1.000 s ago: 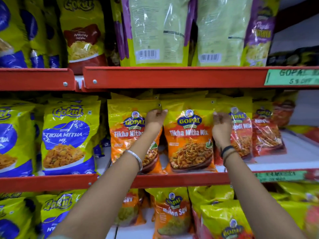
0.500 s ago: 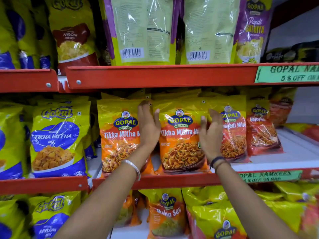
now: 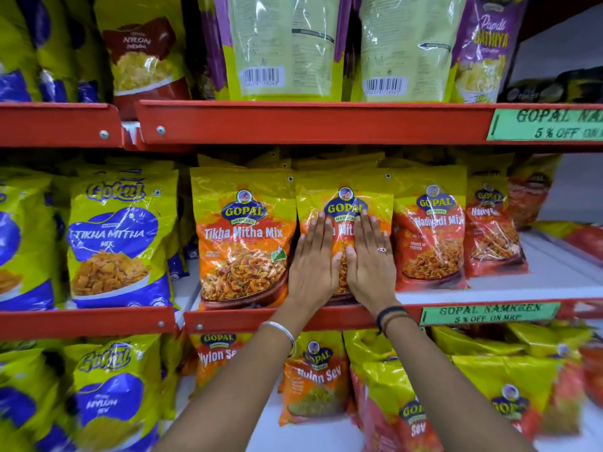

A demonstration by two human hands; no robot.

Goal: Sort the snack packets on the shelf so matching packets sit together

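Two orange-and-yellow Gopal Tikha Mitha Mix packets stand side by side on the middle shelf: the left packet (image 3: 243, 236) and the right packet (image 3: 344, 197). My left hand (image 3: 313, 259) and my right hand (image 3: 370, 259) lie flat against the front of the right packet, fingers together and pointing up, thumbs almost touching. Neither hand grips anything. A red Nadiyadi Mix packet (image 3: 430, 233) stands just right of my hands, with another red packet (image 3: 492, 226) beyond it.
Yellow-and-blue Gokul Tikha Mitha packets (image 3: 117, 236) fill the middle shelf's left section. The red shelf lip (image 3: 235, 316) runs under my wrists. Purple-edged bags (image 3: 284, 47) stand on the shelf above. Nylon Sev packets (image 3: 315, 380) stand on the shelf below. White shelf surface (image 3: 554, 272) shows at right.
My hands came down from the packet's top corners and sides and now press flat on its front, close together. The view shifted left and slightly down.
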